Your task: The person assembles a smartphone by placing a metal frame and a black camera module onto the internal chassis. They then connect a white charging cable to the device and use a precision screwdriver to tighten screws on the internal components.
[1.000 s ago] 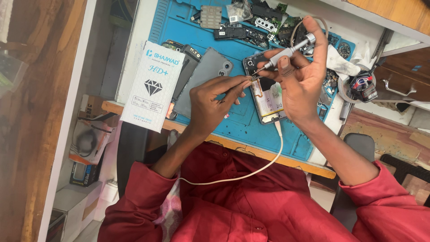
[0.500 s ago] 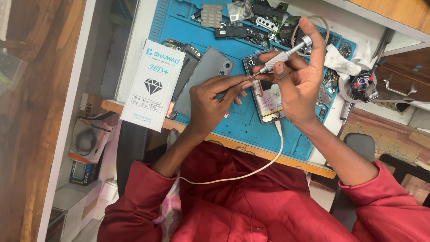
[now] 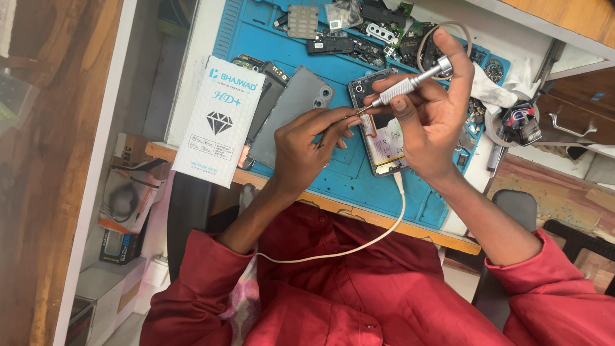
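Comparing with a second ago, we see little change: right hand (image 3: pixel 430 122) still grips silver precision screwdriver (image 3: pixel 410 82); left hand (image 3: pixel 306 148) fingers (image 3: pixel 338 117) pinched at its tip; opened phone (image 3: pixel 383 138) beneath fingers, on blue mat (image 3: pixel 333 173).

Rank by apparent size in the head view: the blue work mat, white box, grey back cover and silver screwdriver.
1. Blue work mat.
2. White box.
3. Grey back cover, only slightly smaller, so unsure.
4. Silver screwdriver, in the right hand.
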